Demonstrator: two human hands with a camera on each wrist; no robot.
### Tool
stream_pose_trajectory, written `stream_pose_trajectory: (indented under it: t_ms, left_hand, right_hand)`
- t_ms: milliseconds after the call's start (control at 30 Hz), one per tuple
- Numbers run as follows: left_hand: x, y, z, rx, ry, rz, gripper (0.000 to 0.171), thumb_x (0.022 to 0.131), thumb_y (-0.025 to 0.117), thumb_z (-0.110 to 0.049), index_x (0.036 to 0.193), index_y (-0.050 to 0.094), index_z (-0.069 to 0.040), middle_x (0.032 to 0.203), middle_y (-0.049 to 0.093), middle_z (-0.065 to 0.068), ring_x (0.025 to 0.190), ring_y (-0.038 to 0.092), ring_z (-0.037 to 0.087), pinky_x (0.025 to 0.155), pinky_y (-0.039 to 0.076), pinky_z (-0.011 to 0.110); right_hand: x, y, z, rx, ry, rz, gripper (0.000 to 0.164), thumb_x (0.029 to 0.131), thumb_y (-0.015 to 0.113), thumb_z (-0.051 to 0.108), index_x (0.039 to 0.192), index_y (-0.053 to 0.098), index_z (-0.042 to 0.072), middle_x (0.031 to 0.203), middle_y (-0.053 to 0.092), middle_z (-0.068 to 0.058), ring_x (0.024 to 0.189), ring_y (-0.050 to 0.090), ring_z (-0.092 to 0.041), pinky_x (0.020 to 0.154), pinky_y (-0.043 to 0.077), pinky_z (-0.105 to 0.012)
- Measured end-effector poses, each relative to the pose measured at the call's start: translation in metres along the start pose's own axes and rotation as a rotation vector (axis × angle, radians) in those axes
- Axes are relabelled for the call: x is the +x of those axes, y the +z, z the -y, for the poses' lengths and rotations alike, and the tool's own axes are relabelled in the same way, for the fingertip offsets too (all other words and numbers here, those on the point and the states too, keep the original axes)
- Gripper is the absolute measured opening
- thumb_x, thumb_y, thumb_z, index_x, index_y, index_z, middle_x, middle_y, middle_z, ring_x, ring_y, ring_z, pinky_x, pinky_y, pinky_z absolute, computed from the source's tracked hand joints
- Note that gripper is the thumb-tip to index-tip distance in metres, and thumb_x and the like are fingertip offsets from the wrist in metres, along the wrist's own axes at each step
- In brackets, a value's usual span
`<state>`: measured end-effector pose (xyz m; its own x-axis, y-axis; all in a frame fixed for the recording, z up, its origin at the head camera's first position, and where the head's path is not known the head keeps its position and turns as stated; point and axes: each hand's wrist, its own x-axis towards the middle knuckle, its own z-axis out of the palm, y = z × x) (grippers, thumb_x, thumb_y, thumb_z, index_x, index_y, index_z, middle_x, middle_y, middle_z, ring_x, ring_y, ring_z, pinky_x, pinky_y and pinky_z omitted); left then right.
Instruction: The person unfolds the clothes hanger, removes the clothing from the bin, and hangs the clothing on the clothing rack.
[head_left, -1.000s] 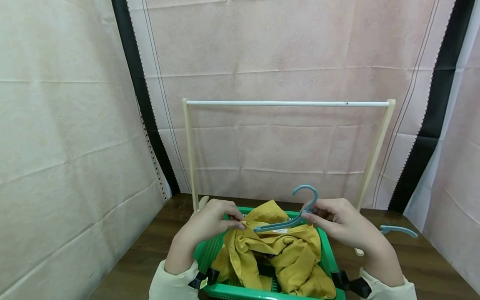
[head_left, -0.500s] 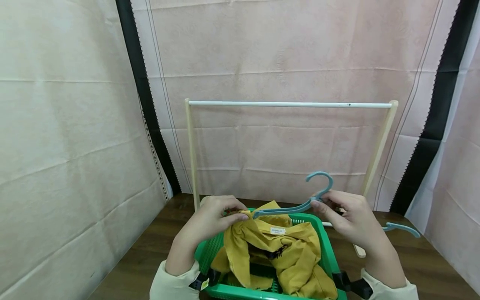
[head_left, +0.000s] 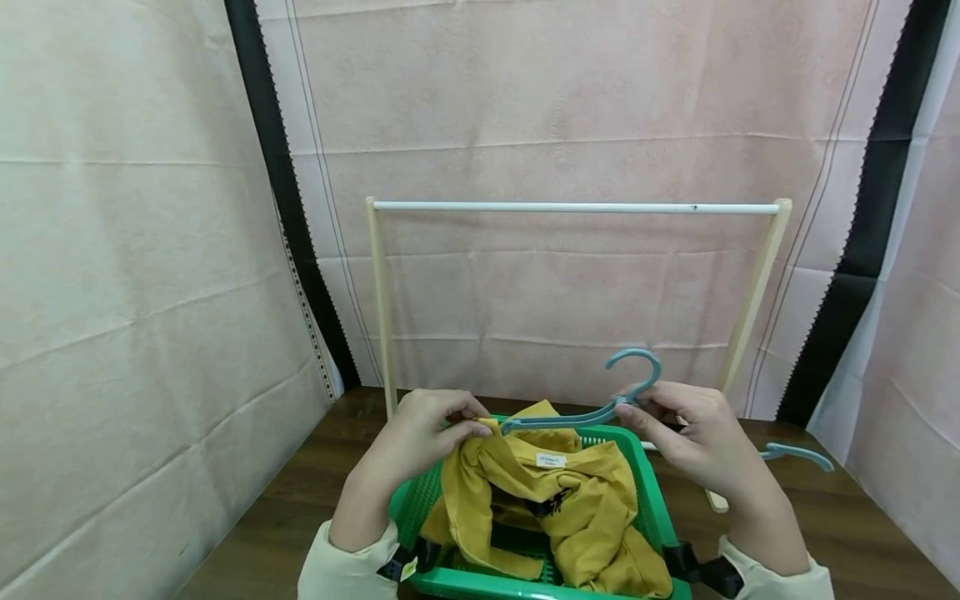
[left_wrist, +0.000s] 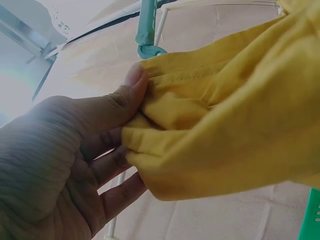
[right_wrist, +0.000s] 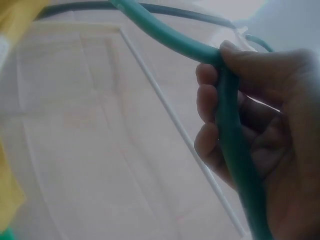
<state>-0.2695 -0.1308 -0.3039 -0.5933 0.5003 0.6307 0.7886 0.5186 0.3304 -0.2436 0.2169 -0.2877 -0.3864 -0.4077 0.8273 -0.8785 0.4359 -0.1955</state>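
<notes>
My left hand [head_left: 433, 432] pinches the neckline edge of a yellow shirt [head_left: 592, 500] between thumb and fingers; in the left wrist view the cloth [left_wrist: 210, 130] drapes away to the right. A blue plastic hanger [head_left: 562, 422] is gripped near the base of its hook by my right hand [head_left: 693, 429]. Its left arm tip sits right at the pinched collar, above the shirt's white label [head_left: 551, 461]. In the right wrist view the hanger [right_wrist: 230, 115] runs between thumb and curled fingers. The shirt's lower part lies bunched in a green basket [head_left: 656, 500].
Behind the basket stands a clothes rack with a white crossbar [head_left: 570, 207] and cream posts [head_left: 750, 308]. Another blue hanger [head_left: 798, 454] lies on the brown wooden table [head_left: 292, 525] to the right. Pale curtains [head_left: 570, 100] enclose the back and sides.
Both hands have risen slightly, and the right has shifted a little rightward. The hanger has lifted off the shirt's neckline toward the left hand's fingers, uncovering the label. The collar edge is raised.
</notes>
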Motion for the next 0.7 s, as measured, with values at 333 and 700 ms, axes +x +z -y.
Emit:
stream_pose_trajectory:
  t_ms: [333,700]
  left_hand:
    - [0.002,0.003,-0.003,-0.03,0.081,-0.059,0.004,0.091,0.075,-0.026,0.09,0.078,-0.024,0.085,0.072,-0.018,0.07,0.062,-0.006,0.058,0.051,0.019]
    - [0.007,0.009,-0.006,0.035,0.256,-0.226,0.004,0.088,0.078,-0.023,0.091,0.079,-0.026,0.089,0.071,-0.019,0.08,0.06,-0.004,0.061,0.046,0.015]
  right_hand:
    - [0.001,0.005,0.003,0.038,0.002,0.025,0.038,0.08,0.077,-0.012,0.101,0.073,0.019,0.077,0.064,0.013,0.059,0.052,-0.003,0.051,0.043,-0.016]
    - [0.006,0.016,0.008,0.097,-0.002,0.061,0.037,0.083,0.075,-0.011,0.105,0.072,0.019,0.086,0.069,0.012,0.064,0.061,-0.003,0.056,0.05,-0.019]
